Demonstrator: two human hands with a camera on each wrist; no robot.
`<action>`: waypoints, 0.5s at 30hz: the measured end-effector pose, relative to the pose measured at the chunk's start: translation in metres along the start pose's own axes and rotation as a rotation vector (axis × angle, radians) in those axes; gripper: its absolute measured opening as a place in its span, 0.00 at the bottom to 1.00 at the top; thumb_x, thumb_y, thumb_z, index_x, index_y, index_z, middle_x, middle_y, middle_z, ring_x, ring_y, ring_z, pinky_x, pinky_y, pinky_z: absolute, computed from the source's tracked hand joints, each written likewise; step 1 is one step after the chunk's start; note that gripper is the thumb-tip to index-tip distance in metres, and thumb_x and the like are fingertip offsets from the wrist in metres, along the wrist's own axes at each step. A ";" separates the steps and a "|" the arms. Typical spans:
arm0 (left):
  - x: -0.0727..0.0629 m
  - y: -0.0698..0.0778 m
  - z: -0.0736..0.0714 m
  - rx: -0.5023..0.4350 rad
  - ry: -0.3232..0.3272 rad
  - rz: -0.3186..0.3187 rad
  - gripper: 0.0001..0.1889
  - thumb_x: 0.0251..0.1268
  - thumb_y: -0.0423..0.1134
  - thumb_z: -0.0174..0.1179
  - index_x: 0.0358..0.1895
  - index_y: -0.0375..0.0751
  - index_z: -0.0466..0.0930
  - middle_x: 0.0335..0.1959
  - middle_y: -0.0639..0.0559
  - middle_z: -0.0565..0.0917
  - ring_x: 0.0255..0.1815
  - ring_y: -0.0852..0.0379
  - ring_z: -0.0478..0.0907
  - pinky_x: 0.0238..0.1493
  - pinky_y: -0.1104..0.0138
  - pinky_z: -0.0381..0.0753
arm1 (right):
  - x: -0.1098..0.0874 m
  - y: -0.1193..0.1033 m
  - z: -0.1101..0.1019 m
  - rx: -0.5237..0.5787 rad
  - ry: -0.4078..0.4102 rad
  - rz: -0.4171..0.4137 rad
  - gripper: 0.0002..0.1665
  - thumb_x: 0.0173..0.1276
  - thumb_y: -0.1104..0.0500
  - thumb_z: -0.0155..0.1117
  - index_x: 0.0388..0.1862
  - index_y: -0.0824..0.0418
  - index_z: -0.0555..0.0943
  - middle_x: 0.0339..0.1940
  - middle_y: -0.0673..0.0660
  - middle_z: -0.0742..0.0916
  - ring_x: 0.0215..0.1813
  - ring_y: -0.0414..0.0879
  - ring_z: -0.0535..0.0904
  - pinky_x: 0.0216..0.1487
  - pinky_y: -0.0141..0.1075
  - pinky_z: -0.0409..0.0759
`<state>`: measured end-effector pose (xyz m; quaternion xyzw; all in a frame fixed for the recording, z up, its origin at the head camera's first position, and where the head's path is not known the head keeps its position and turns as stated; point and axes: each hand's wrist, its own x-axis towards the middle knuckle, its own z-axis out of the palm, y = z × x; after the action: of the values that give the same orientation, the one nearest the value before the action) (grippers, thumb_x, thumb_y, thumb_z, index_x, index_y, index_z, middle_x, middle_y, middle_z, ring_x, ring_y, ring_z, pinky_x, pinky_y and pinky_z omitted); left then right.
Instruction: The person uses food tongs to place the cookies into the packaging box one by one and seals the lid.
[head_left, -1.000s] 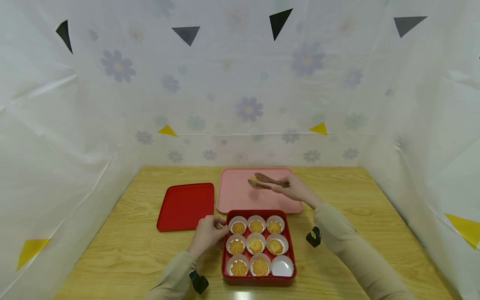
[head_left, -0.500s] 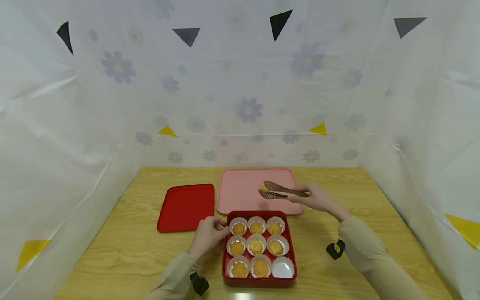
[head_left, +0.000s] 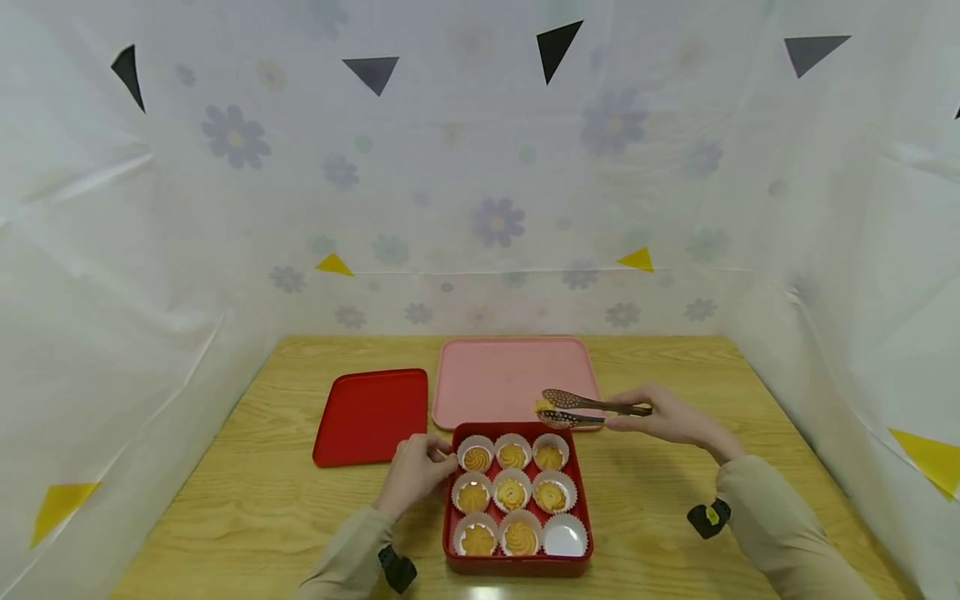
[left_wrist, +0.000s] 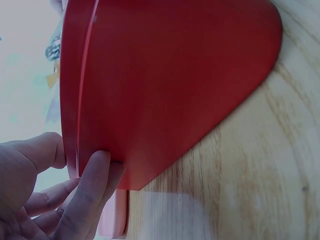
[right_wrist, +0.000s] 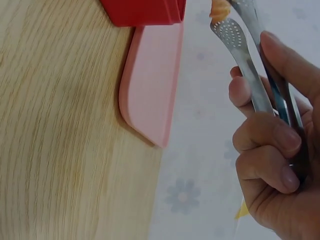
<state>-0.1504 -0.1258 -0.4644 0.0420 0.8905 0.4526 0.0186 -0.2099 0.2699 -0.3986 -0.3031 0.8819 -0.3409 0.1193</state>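
Note:
My right hand [head_left: 666, 417] holds a pair of perforated metal tongs [head_left: 592, 407] above the near right part of the pink tray. Between the tong tips is a golden cookie [right_wrist: 220, 11]. With my left hand [head_left: 417, 468] I grip the rim at the far left of a square red box [head_left: 517, 563]; thumb and fingers lie on either side of its edge in the left wrist view. Inside the box stand white paper cups in rows. Most contain a piped golden cookie [head_left: 520, 537], while the near right paper cup [head_left: 565, 535] has no cookie in it.
Behind the box lies the pink tray [head_left: 487, 375], its near edge close to the box. A flat red tray [head_left: 371, 417] is to its left. All of it rests on a wooden table [head_left: 247, 500] enclosed by white flower-patterned sheeting [head_left: 420, 167].
My right hand has carried the tongs and cookie rightward and nearer, from over the middle of the pink tray to just beyond the box's far right corner. My left hand stays put.

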 end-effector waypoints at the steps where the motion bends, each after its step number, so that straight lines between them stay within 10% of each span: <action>1: 0.000 0.000 0.000 0.000 0.000 0.002 0.08 0.59 0.34 0.69 0.38 0.33 0.86 0.27 0.46 0.88 0.25 0.61 0.78 0.23 0.69 0.77 | -0.002 0.000 -0.001 0.009 -0.007 0.002 0.22 0.74 0.51 0.62 0.59 0.64 0.83 0.61 0.69 0.84 0.63 0.67 0.79 0.48 0.37 0.84; 10: 0.000 0.001 0.000 0.014 0.001 -0.009 0.08 0.59 0.34 0.69 0.38 0.33 0.86 0.28 0.46 0.87 0.25 0.60 0.78 0.24 0.69 0.77 | -0.007 0.000 -0.009 0.010 -0.136 -0.080 0.22 0.72 0.52 0.65 0.60 0.63 0.83 0.57 0.66 0.87 0.49 0.37 0.84 0.44 0.31 0.81; 15: 0.000 0.001 0.000 0.011 -0.003 -0.015 0.08 0.59 0.34 0.69 0.38 0.34 0.86 0.28 0.46 0.88 0.26 0.60 0.79 0.24 0.69 0.77 | -0.003 -0.006 -0.015 0.039 -0.228 -0.143 0.18 0.72 0.56 0.65 0.57 0.62 0.85 0.38 0.56 0.90 0.27 0.28 0.68 0.29 0.29 0.71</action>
<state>-0.1503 -0.1252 -0.4634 0.0363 0.8932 0.4477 0.0229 -0.2109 0.2760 -0.3836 -0.3996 0.8320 -0.3288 0.1999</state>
